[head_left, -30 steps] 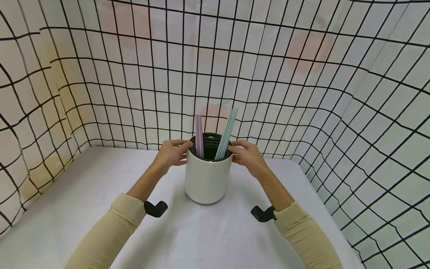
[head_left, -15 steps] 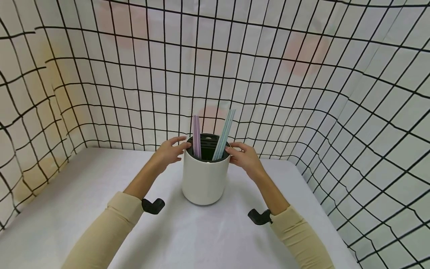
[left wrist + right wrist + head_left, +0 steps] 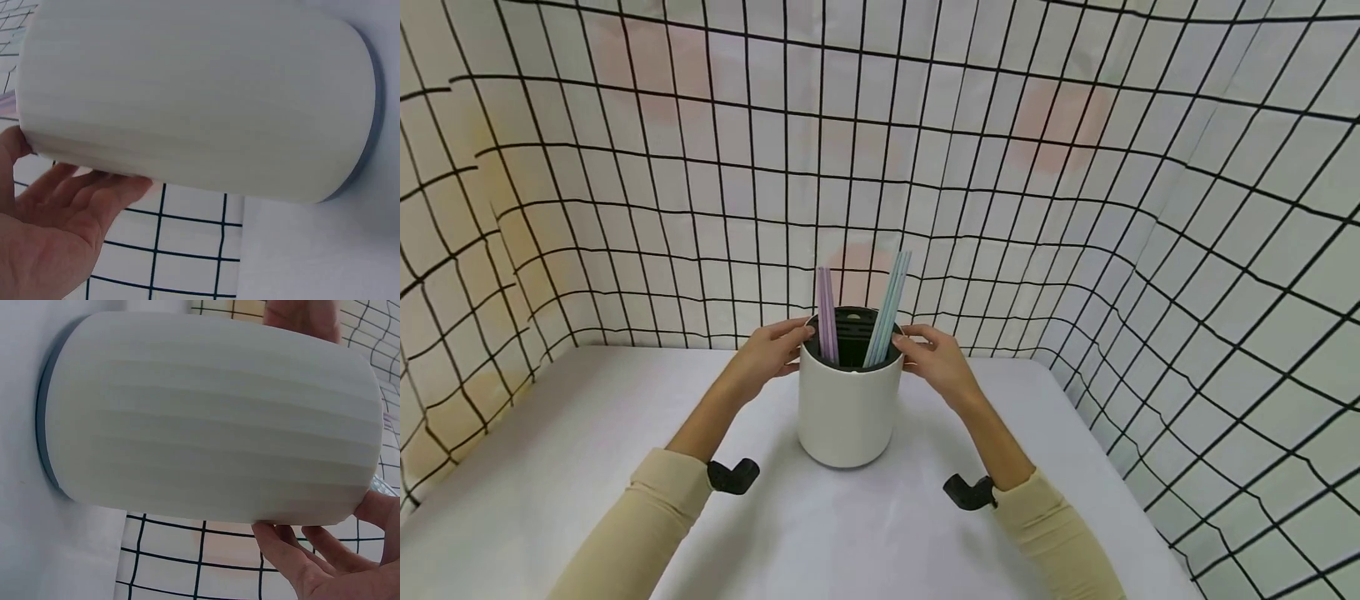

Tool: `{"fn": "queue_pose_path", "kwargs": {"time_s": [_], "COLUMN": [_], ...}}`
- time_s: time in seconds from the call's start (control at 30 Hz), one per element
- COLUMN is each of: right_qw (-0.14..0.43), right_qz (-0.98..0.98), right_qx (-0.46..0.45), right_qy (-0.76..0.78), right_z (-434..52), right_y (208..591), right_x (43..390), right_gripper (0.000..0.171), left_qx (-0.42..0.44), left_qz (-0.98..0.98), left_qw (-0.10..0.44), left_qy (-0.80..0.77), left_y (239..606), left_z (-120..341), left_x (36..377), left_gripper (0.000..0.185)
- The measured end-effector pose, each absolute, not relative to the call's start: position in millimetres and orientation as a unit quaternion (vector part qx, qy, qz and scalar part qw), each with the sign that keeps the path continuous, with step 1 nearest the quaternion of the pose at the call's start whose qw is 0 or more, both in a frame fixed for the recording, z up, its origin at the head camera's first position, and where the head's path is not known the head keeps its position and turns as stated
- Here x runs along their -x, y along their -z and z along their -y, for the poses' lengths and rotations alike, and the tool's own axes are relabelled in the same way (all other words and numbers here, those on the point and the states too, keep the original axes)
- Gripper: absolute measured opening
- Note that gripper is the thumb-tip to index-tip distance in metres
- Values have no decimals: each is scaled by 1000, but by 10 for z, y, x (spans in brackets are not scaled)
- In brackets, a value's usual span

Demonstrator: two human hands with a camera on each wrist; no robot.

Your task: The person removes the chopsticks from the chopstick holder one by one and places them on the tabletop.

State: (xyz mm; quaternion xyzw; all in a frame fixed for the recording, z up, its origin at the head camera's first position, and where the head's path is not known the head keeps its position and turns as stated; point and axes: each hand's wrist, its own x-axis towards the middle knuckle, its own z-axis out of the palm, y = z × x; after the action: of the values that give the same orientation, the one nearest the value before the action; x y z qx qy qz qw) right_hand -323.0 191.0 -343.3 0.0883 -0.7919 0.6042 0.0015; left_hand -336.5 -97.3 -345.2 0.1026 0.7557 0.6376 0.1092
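A white cylindrical utensil holder (image 3: pixel 848 421) with a black inner insert (image 3: pixel 856 323) stands upright on the table. A bundle of thin purple sticks (image 3: pixel 827 317) leans in its left side, and thin light-blue sticks (image 3: pixel 887 312) slant in the right side; both look like chopsticks. My left hand (image 3: pixel 767 354) grips the upper left of the holder, thumb at the rim and fingers along the outer wall, as the left wrist view shows. Opposite it, my right hand (image 3: pixel 938 362) holds the right side the same way, its fingertips (image 3: pixel 265 534) against the wall.
Black wire grid panels (image 3: pixel 737 208) with white cloth behind them enclose the back and both sides. A white cloth covers the table (image 3: pixel 850 533). Each wrist carries a small black camera mount (image 3: pixel 733 477).
The whole scene has shifted slightly left and down in the head view. My left fingers, spread a little off the holder half a second ago, now lie closer against it. The right hand keeps its grip.
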Motion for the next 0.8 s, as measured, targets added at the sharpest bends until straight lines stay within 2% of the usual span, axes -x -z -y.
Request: {"fn": "queue_pose_path", "kwargs": {"time_s": [0.13,0.8], "right_qw": [-3,28], "right_qz": [786,802], "right_qx": [-102,-70], "right_qy": [-609,-593], "right_z": [-1833,-1856], "right_y": [3481,3511], "right_x": [3250,3211], "right_gripper": [49,53], "left_qx": [-97,-94], "left_qz": [-760,-748], "left_qw": [93,89], "left_qy": [-636,-651], "left_y": [3498,3518], "left_z": [1069,1009], "left_x": [3334,3364], "left_gripper": [62,62]}}
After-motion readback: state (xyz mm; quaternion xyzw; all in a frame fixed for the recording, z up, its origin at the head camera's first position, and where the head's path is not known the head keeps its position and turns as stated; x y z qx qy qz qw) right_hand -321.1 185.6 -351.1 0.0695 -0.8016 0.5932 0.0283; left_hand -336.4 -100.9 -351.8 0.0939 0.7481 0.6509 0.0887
